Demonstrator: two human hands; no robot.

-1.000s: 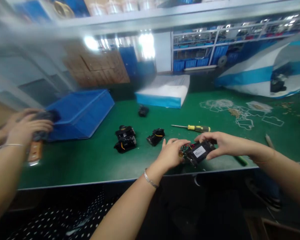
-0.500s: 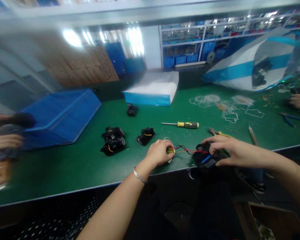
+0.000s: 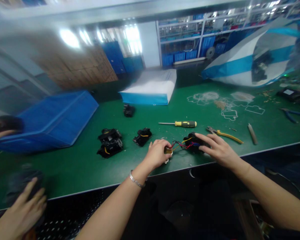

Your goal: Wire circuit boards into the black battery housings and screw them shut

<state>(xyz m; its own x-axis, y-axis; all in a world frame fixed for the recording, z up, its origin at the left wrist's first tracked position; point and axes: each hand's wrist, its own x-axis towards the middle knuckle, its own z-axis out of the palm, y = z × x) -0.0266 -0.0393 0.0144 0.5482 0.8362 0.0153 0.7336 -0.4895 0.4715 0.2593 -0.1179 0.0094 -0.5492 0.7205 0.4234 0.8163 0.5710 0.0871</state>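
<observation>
My left hand (image 3: pixel 158 152), a bracelet at its wrist, pinches a small yellowish and white part (image 3: pixel 168 151) near the table's front edge. Red, black and yellow wires (image 3: pixel 180 144) run from it to a black plastic housing (image 3: pixel 192 141). My right hand (image 3: pixel 219 149) grips that housing from the right with fingers and thumb. A yellow-and-black screwdriver (image 3: pixel 186 124) lies behind the wires. Yellow-handled pliers (image 3: pixel 226 134) are just beyond my right hand. Left of my left hand sit a black part with yellow wire (image 3: pixel 142 136) and a pair of similar black parts (image 3: pixel 110 143).
A blue bin (image 3: pixel 52 125) stands at left, with a co-worker's hands (image 3: pixel 25 208) beside it around dark parts. At the back are a white-and-blue bag (image 3: pixel 150 88) and an open sack (image 3: pixel 235 68). Thin clear gaskets (image 3: pixel 230 114), a tube (image 3: pixel 252 134) and blue pliers (image 3: pixel 292 115) lie at right.
The black housing has turned and shifted up and left with my right hand, exposing the pliers. My left hand stays nearly in place. At left, the co-worker's hands have moved apart.
</observation>
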